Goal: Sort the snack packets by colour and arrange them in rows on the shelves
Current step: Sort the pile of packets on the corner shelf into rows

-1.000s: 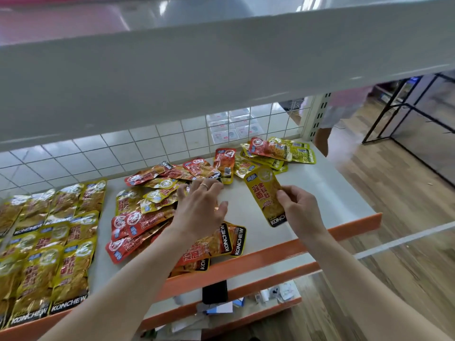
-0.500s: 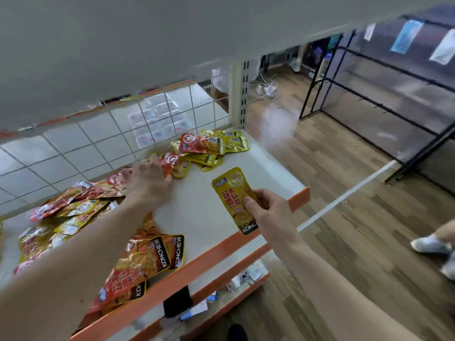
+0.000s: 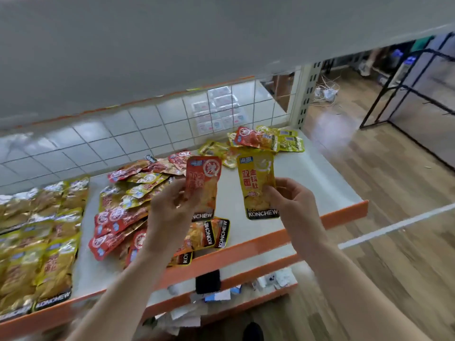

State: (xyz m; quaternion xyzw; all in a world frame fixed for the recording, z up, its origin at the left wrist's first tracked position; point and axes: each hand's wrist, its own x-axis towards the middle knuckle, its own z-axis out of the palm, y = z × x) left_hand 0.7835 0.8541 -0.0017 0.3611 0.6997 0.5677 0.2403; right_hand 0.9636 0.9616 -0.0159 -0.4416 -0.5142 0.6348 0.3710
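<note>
I am reaching both bare forearms up from the lower edge of the view, angling them inward toward each other. My left hand (image 3: 170,205) is showing me its back, fingers curling and pinching the red packet (image 3: 204,178) at its lower left side. My right hand (image 3: 293,200) is hovering level with it, a little apart, thumb and curled fingers gripping the yellow packet (image 3: 257,183) along its lower right edge.

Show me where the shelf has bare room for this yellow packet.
Widest bare patch: the right end of the shelf, between the mixed pile, the back-corner heap and the orange front edge. A narrow strip separates the yellow rows from the pile. Rows and pile are crowded.
</note>
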